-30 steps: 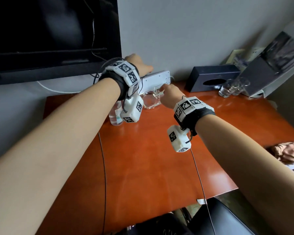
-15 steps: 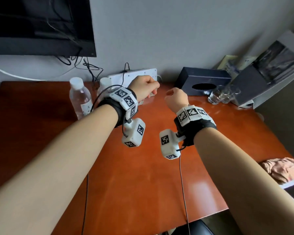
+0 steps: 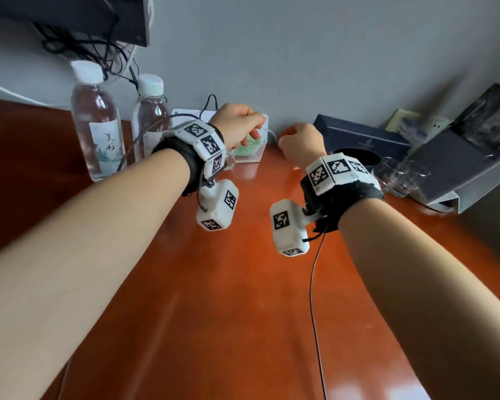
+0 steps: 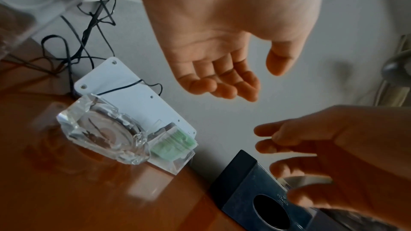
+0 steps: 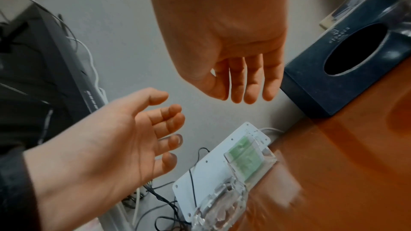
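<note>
Both of my hands hang in the air above the back of the orange-brown table (image 3: 243, 284), close to the wall. My left hand (image 3: 240, 125) (image 4: 244, 80) holds nothing, its fingers loosely curled. My right hand (image 3: 298, 140) (image 5: 240, 90) is also empty and relaxed, a little to the right. Below the left hand a white board (image 3: 185, 115) (image 4: 138, 101) leans at the wall. In front of it stand a clear holder with a green insert (image 3: 248, 150) (image 4: 173, 145) (image 5: 244, 157) and a glass ashtray (image 4: 104, 133) (image 5: 220, 208). Neither hand touches them.
Two water bottles (image 3: 96, 125) (image 3: 150, 116) stand at the back left under a monitor (image 3: 70, 15) with tangled cables (image 3: 113, 62). A dark tissue box (image 3: 361, 140) (image 5: 347, 69), small glasses (image 3: 399, 174) and a dark folder stand (image 3: 459, 157) fill the back right.
A second ago both hands were down at the white board and the ashtray. They have let go and lifted back toward me, and my head view has tilted and shifted.
</note>
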The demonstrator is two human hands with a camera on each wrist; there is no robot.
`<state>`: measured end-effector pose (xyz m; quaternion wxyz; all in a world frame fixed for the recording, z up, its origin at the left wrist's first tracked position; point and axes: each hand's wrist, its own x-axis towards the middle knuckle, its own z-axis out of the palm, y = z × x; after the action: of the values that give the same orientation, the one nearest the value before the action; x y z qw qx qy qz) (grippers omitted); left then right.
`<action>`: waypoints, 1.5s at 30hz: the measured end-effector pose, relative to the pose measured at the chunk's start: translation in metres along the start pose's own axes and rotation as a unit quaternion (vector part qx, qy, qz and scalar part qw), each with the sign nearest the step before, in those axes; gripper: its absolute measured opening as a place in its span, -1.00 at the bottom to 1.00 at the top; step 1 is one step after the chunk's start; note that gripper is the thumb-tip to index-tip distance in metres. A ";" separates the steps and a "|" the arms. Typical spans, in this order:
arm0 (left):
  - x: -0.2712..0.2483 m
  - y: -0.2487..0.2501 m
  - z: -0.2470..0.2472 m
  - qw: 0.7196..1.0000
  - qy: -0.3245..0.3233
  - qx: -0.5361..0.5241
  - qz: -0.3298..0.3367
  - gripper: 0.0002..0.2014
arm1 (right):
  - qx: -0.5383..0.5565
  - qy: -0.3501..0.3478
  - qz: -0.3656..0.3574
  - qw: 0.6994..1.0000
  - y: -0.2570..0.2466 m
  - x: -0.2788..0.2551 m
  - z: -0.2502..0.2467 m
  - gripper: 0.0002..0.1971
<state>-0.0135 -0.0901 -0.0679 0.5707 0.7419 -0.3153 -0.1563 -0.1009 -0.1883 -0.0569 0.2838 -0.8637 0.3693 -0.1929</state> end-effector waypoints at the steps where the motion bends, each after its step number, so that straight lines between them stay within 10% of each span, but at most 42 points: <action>1: -0.003 0.001 0.001 1.000 0.011 0.007 0.008 -0.83 | 0.004 0.002 -0.012 1.000 0.000 -0.001 -0.001 -0.69; 23: -0.066 0.036 0.032 0.971 0.074 0.227 0.013 -0.86 | -0.101 -0.039 -0.178 0.978 0.038 -0.055 -0.058 -0.64; 33: -0.014 -0.019 0.027 0.854 -0.027 0.518 -0.024 -0.79 | -0.388 0.017 -0.243 0.889 0.040 -0.001 -0.019 -0.66; 37: 0.015 -0.036 0.020 0.815 -0.010 0.579 -0.016 -0.34 | -0.379 -0.013 -0.252 0.891 0.034 0.033 0.003 -0.56; 45: 0.053 -0.058 0.016 0.756 -0.051 0.650 -0.051 -0.13 | -0.381 -0.107 -0.261 0.880 0.027 0.085 0.042 -0.24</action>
<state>0.0337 -0.1283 -0.1205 -0.0748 0.9402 -0.3318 0.0201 -0.0369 -0.2527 -0.0956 -0.0902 -0.9855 0.1431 -0.0109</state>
